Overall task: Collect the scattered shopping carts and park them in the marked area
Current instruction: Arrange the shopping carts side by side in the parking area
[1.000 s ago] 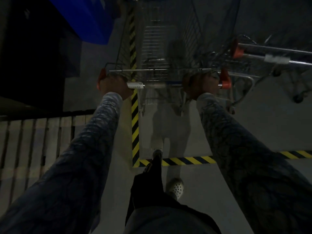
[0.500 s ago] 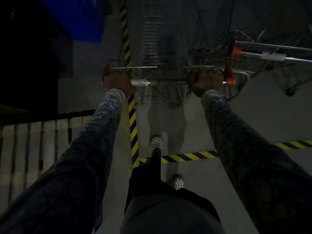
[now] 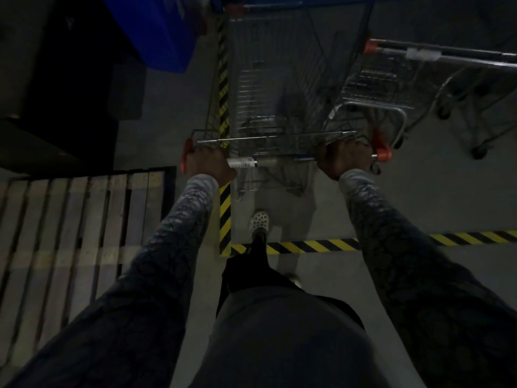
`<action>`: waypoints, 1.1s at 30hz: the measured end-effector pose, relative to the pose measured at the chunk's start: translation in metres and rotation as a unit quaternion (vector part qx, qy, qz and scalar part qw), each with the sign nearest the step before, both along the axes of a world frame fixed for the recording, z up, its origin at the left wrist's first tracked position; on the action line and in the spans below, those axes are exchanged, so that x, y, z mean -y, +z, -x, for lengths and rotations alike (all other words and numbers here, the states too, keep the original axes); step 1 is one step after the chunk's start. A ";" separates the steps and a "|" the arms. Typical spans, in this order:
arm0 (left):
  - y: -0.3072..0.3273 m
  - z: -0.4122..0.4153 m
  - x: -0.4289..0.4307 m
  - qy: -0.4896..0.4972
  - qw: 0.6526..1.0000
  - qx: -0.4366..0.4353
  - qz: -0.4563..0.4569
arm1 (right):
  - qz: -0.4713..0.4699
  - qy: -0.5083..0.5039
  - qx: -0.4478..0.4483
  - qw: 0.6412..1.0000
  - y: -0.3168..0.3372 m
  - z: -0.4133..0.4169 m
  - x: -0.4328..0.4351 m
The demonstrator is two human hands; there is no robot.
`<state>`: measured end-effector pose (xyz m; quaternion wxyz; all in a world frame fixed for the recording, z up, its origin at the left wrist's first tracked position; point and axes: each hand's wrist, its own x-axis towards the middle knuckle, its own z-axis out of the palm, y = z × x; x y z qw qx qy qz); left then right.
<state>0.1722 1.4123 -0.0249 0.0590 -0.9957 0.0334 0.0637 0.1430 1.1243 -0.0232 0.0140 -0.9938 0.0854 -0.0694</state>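
Observation:
A wire shopping cart [image 3: 282, 79] with orange handle ends stands ahead of me inside the area bordered by yellow-black floor tape [image 3: 307, 245]. My left hand [image 3: 208, 163] grips the left end of its handle bar [image 3: 268, 161]; my right hand [image 3: 344, 161] grips the right end. A second cart [image 3: 397, 79] with an orange-capped handle is parked beside it on the right, close to touching. One foot in a white perforated shoe [image 3: 260, 219] is over the tape line, inside the area.
A wooden pallet [image 3: 72, 233] lies on the floor at left. A blue bin or panel [image 3: 159, 32] sits at upper left, beside dark bulky shapes. A vertical tape strip [image 3: 223, 214] marks the area's left border. Grey concrete floor lies behind me.
The cart has rolled forward, deeper into the taped area, alongside the second cart. I have stepped after it, one foot now past the tape line. Both hands still hold the handle.

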 end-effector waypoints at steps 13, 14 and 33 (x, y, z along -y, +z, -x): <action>-0.003 0.098 -0.022 -0.013 1.000 -0.007 -0.016 | 0.063 0.049 -0.057 0.995 -0.003 0.109 -0.008; -0.003 0.104 -0.022 -0.014 1.000 -0.006 -0.017 | 0.063 0.054 -0.056 0.995 -0.004 0.114 -0.008; 0.000 0.185 -0.023 -0.016 1.000 -0.002 0.017 | 0.045 0.057 -0.071 0.995 -0.023 0.176 -0.001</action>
